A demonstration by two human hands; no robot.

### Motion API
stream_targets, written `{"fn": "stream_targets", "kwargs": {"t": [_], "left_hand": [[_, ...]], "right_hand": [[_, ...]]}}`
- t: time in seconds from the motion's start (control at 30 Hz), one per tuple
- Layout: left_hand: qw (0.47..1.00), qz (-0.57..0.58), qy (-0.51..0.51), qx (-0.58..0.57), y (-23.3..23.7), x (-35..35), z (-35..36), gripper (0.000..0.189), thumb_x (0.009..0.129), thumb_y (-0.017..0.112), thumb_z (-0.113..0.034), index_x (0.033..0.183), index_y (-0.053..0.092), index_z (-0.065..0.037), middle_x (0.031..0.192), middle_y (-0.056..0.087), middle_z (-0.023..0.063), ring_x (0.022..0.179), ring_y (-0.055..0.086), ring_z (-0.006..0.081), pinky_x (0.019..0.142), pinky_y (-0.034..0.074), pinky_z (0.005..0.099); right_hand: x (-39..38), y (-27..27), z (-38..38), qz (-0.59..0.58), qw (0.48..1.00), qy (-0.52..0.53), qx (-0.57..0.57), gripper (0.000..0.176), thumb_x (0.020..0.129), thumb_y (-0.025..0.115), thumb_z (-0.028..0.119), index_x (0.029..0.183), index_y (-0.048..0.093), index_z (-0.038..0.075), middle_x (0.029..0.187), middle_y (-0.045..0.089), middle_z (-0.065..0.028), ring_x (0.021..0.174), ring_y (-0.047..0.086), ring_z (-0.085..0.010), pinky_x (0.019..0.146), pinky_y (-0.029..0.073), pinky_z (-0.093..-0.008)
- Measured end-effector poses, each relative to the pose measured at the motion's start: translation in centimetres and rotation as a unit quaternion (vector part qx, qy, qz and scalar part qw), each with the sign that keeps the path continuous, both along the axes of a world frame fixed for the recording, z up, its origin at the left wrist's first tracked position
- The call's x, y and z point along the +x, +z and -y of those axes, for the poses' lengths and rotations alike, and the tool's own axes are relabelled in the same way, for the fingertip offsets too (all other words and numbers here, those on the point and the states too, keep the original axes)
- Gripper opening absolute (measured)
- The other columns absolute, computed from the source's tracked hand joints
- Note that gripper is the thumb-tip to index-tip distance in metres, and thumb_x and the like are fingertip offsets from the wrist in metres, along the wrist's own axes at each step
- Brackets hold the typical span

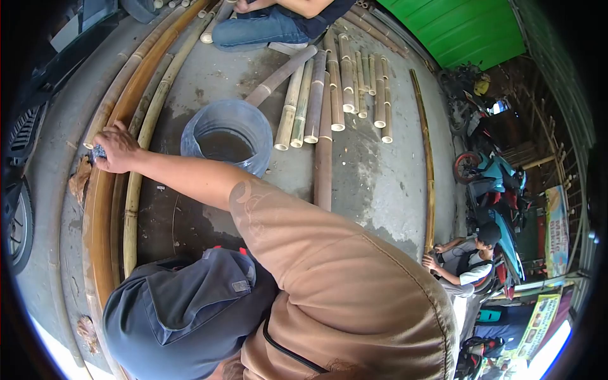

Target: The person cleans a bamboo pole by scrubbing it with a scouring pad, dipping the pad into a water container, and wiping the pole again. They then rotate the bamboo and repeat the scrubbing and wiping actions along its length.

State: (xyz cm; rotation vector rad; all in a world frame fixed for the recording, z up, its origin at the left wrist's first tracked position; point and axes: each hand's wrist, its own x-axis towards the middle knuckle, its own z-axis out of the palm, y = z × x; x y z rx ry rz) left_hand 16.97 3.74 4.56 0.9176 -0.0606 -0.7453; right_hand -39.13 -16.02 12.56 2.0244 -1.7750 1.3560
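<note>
Container: one translucent plastic tub (258, 136), open at the top, standing on the concrete floor (405, 183) just beyond the outstretched forearm. Contents: grey-brown, apparently murky water; depth cannot be read. Floor around the tub dark and wet, mostly on the side nearer the person.

Right hand (118, 147): arm extended past the tub, fingers curled down over a small grey-blue pad (99, 152), which is pressed against the brown bamboo pole (98, 215). Pad mostly covered by the fingers; its full shape cannot be told. Left hand: out of view, so its state cannot be told.

Brown pole: wet-looking, lengthwise along the person's left, past the bent knee (183, 304). A paler pole (132, 209) runs nearly parallel on the tub side. A dry, curled leaf (79, 180) lies off the other side.

Edges and room: a strip of floor separates the tub from the paler pole. Beyond the tub, short bamboo lengths (289, 104) lie side by side, hollow ends toward the person; more floor shows between these and a long, thin pole (424, 145) at right. There, a seated co-worker (468, 259) has hands at its near end. A second co-worker in jeans (256, 28) sits at the far edge of view.
</note>
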Motion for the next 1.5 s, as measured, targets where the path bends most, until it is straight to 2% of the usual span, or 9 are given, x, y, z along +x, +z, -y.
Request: {"fn": "stream_targets", "kwargs": {"t": [0.1,0.27,0.6,0.7,0.9,1.03,1.23,1.33,1.5], "left_hand": [[1.000,-0.003,-0.017,0.009,-0.6,-1.7,0.8,0.031,0.080,0.088,-0.020,0.106,0.074,-0.008,0.119,0.073,0.0108,0.113,0.067,0.0326,0.103,0.053,0.0552],[1.000,-0.013,-0.012,0.014,-0.9,-1.0,0.5,0.030,0.080,0.088,-0.020,0.104,0.074,-0.009,0.118,0.074,0.0105,0.112,0.067,0.0324,0.102,0.054,0.0548],[0.992,-0.084,0.090,-0.014,2.1,3.0,-2.7,0.028,0.080,0.088,-0.020,0.102,0.075,-0.009,0.116,0.074,0.0100,0.109,0.068,0.0320,0.100,0.055,0.0540],[0.990,-0.093,0.107,-0.010,3.0,2.9,-3.1,0.027,0.080,0.088,-0.020,0.101,0.075,-0.009,0.115,0.075,0.0099,0.108,0.069,0.0319,0.100,0.055,0.0537],[0.983,-0.115,0.142,-0.022,4.6,3.5,-4.4,0.026,0.080,0.088,-0.020,0.100,0.075,-0.010,0.113,0.075,0.0096,0.106,0.069,0.0317,0.099,0.056,0.0533],[0.979,-0.130,0.157,-0.019,6.0,2.0,-4.9,0.025,0.079,0.087,-0.020,0.099,0.075,-0.010,0.112,0.075,0.0094,0.105,0.070,0.0316,0.098,0.056,0.0529],[0.992,-0.031,0.048,-0.111,-2.5,5.0,-6.1,0.033,0.084,0.083,-0.025,0.112,0.075,-0.009,0.121,0.074,0.0118,0.116,0.067,0.0320,0.109,0.050,0.0560],[0.991,-0.050,0.098,-0.073,5.5,-1.2,-4.9,0.036,0.089,0.080,-0.028,0.119,0.073,-0.009,0.129,0.072,0.0108,0.122,0.065,0.0314,0.111,0.048,0.0573],[0.978,-0.128,0.100,-0.134,5.3,-1.2,-5.0,0.026,0.090,0.077,-0.023,0.111,0.076,-0.007,0.123,0.075,0.0109,0.118,0.068,0.0300,0.110,0.050,0.0549]], "right_hand": [[5.8,0.6,-2.6,0.008,0.979,0.115,0.169,0.035,0.088,0.071,0.036,0.110,0.062,0.011,0.092,0.062,-0.0107,0.090,0.063,-0.0289,0.112,0.037,-0.0508],[25.8,-1.1,-8.7,-0.135,0.912,0.368,0.120,0.033,0.086,0.068,0.049,0.102,0.072,0.020,0.082,0.066,-0.0042,0.083,0.064,-0.0207,0.093,0.041,-0.0451],[-0.8,0.4,-0.5,-0.076,0.996,-0.042,0.029,0.033,0.093,0.065,0.035,0.118,0.066,0.015,0.111,0.072,-0.0091,0.115,0.064,-0.0289,0.113,0.032,-0.0564],[1.1,0.2,-0.6,-0.041,0.998,-0.054,-0.005,0.033,0.093,0.065,0.038,0.116,0.063,0.015,0.112,0.072,-0.0092,0.115,0.064,-0.0304,0.117,0.029,-0.0635],[23.7,2.3,-10.6,0.023,0.940,0.337,-0.038,0.038,0.088,0.065,0.043,0.113,0.065,0.015,0.106,0.071,-0.0127,0.122,0.067,-0.0340,0.122,0.029,-0.0646],[19.0,3.5,-9.3,-0.015,0.947,0.320,0.005,0.037,0.090,0.064,0.042,0.114,0.066,0.014,0.110,0.071,-0.0120,0.124,0.065,-0.0331,0.121,0.028,-0.0646],[0.5,-0.4,-0.7,-0.084,0.995,-0.028,-0.041,0.031,0.089,0.070,0.031,0.113,0.065,0.012,0.110,0.071,-0.0118,0.123,0.059,-0.0365,0.114,0.031,-0.0642],[6.9,0.7,-2.2,-0.063,0.995,0.064,-0.035,0.031,0.089,0.069,0.030,0.113,0.064,0.011,0.111,0.071,-0.0120,0.124,0.059,-0.0376,0.115,0.031,-0.0646],[26.1,3.3,-11.7,-0.034,0.936,0.350,0.028,0.037,0.090,0.069,0.036,0.118,0.065,0.012,0.115,0.071,-0.0130,0.126,0.062,-0.0360,0.121,0.031,-0.0641]]}}
